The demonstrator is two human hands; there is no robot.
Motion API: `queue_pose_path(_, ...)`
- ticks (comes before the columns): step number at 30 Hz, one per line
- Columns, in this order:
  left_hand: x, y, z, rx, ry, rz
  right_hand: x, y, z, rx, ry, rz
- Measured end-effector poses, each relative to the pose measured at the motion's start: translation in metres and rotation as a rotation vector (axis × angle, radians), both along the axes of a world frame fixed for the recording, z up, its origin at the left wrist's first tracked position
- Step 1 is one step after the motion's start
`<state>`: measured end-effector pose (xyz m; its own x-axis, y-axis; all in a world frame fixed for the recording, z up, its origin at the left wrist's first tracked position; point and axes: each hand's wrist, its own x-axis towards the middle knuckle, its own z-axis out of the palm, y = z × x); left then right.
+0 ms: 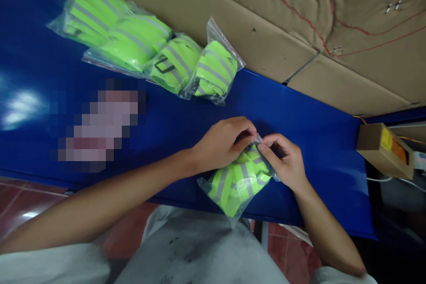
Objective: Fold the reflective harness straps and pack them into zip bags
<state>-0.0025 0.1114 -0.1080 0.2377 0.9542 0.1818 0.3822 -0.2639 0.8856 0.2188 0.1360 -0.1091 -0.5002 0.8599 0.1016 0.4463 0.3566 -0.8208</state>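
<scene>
The left hand [222, 144] and right hand [288, 164] pinch the mouth of the bag [234, 186], which lies at their six o'clock.

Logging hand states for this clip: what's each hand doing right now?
Left hand: closed, pinching the top edge of the clear bag of neon-yellow reflective straps.
Right hand: closed, pinching the same bag's top edge.

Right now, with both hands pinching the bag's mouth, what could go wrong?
1. The left hand and right hand pinch the top edge of the bag; the neon strap bulges close to it and could catch in the seal.
2. The bag's lower end seems to overhang the near edge of the blue table, so it may slide off if released.
</scene>
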Motion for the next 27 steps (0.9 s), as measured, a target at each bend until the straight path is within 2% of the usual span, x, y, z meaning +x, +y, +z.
queue_pose_path(6,0.0006,-0.0006,-0.0016,0.005,-0.025,-0.022,-0.0012,0.0002,0.0041,0.067,-0.019,0.034)
queue_pose_path(13,0.0011,0.0029,-0.0033,-0.107,-0.099,-0.014,-0.0026,-0.0001,0.0021,0.013,-0.023,-0.001)
queue_pose_path(27,0.0028,0.0016,-0.0051,-0.019,-0.049,-0.04,-0.0035,-0.0021,-0.0023,0.018,-0.009,-0.022)
